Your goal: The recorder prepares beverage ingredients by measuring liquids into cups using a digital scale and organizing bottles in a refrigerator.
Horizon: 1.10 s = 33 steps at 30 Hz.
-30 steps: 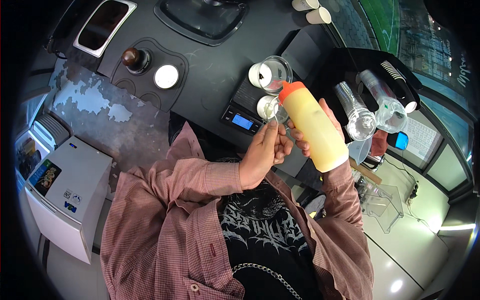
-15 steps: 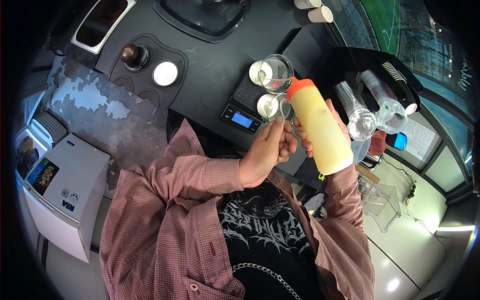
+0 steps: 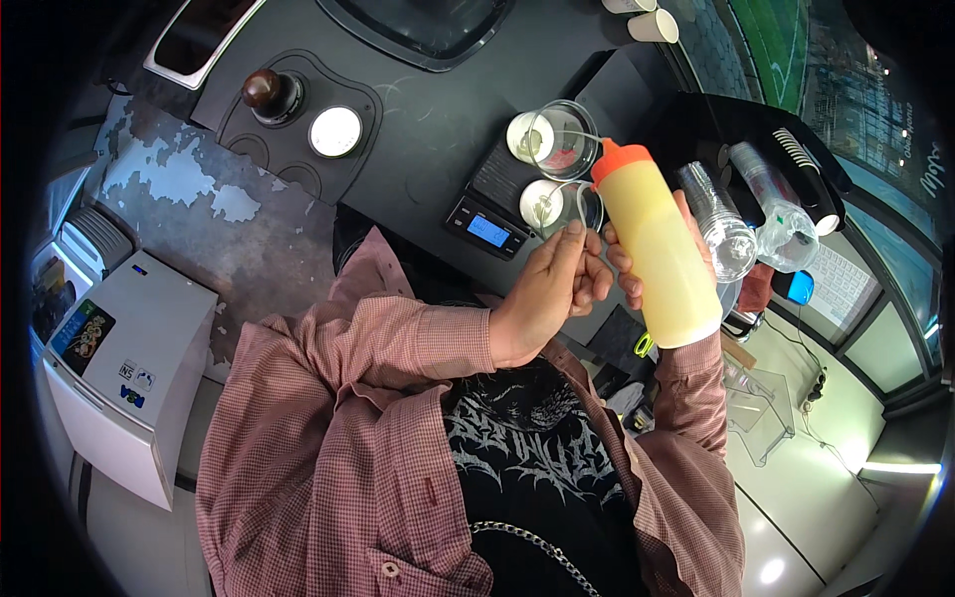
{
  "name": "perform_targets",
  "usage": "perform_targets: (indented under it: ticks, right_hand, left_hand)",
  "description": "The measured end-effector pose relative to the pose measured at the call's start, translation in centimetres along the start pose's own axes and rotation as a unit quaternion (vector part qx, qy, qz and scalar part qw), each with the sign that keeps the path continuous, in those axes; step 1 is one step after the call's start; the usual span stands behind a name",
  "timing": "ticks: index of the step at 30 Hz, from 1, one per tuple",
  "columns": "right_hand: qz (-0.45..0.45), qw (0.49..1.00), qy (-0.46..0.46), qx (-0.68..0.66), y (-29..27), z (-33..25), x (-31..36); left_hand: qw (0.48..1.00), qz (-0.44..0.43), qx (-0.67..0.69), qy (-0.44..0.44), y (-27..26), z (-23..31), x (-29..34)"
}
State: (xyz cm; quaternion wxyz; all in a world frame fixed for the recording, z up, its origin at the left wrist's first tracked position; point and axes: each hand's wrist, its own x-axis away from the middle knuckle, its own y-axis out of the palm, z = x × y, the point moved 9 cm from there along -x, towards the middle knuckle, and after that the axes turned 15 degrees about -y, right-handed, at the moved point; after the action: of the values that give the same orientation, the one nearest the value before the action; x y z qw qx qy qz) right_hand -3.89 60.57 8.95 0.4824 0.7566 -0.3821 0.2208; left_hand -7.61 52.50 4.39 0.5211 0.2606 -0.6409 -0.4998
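My right hand (image 3: 693,237) grips a squeeze bottle (image 3: 662,259) of pale yellow contents with an orange-red cap. The bottle tilts, its nozzle at the rim of a large clear cup (image 3: 570,171); whether anything flows cannot be made out. My left hand (image 3: 557,289) is closed, thumb and forefinger pinching the edge of a second, lower clear cup (image 3: 594,211). Behind the clear cups, two small white round cups (image 3: 537,206) rest at a black digital scale (image 3: 499,179) with a lit blue display. The clear walls overlap, so their exact contact is hard to tell.
A black mat (image 3: 234,129) at the left bears a tamper (image 3: 269,95) and a white-topped round container (image 3: 335,131). A black tray (image 3: 438,55) lies at the back. Stacked clear cups (image 3: 728,249) lie to the right, paper cups (image 3: 654,26) at the back right.
The whole scene has shifted slightly within the view. My right hand still holds the tilted bottle by the large clear cup, and my left hand keeps its pinch.
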Motion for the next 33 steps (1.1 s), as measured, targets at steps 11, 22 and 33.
perform_targets:
  ticks: [11, 22, 33]
  right_hand:
    - [0.052, 0.993, -0.049, 0.089, -1.0, -0.4, 0.1]
    - [-0.024, 0.998, -0.024, 0.054, -1.3, -0.1, 0.1]
    - [-0.011, 0.998, -0.022, 0.056, -1.8, -0.3, 0.5]
  left_hand:
    - [1.0, -0.009, -0.002, -0.002, 0.0, -0.8, -0.5]
    - [0.999, -0.037, -0.02, -0.002, 0.3, -0.9, -0.7]
    - [0.999, -0.037, -0.019, -0.005, 0.5, -0.8, -0.6]
